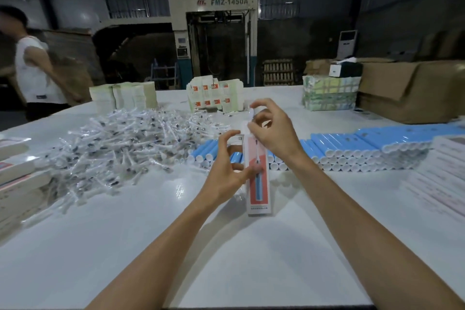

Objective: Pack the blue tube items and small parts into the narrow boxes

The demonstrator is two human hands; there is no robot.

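A narrow white-and-red box [258, 184] is held tilted above the white table [226, 246], its far end open. My left hand [227, 171] grips the box's middle from the left. My right hand [270, 131] pinches a small clear-wrapped part [251, 114] at the box's open top end. Blue tubes [352, 148] with white caps lie stacked in rows behind my hands, stretching to the right. A big heap of small wrapped parts [125, 143] covers the table's left side.
Packed narrow boxes are stacked at the left edge [15, 178] and right edge [442, 178]. Bundles of flat boxes [216, 97] and paper stacks [123, 97] stand at the back. Cardboard cartons [407, 88] sit back right. A person [35, 65] stands at the far left.
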